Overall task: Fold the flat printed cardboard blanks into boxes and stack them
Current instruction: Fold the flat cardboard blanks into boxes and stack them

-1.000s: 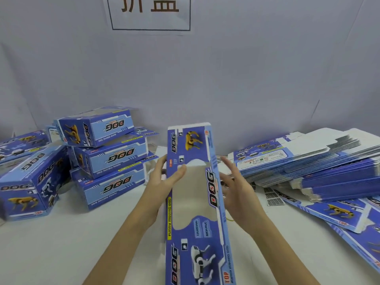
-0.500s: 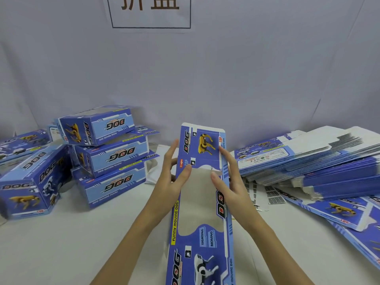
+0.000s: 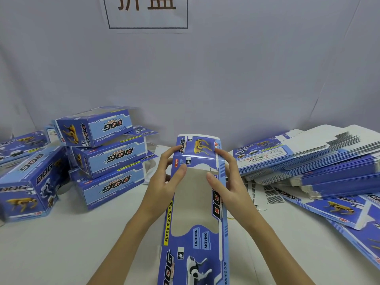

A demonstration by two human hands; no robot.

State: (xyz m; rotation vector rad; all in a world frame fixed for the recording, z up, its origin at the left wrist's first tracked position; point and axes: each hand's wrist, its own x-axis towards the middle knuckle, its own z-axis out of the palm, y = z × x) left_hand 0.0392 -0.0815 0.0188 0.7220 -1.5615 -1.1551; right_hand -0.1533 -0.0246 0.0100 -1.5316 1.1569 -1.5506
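A: What do the hands hold?
B: The left hand (image 3: 164, 179) and the right hand (image 3: 228, 182) both grip the box (image 3: 197, 202) at its far end, fingers curved around the sides, thumbs on top.
A: Where is the box?
B: Above the table (image 3: 61, 243), between both forearms.

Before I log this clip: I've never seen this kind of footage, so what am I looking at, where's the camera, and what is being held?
There is no machine here. A camera worn on a person's head looks down at their two bare hands. The left hand and right hand each hold one side of a blue printed box blank, near its far flap. On the white table, folded boxes are stacked to the left; a pile of flat blanks lies to the right.
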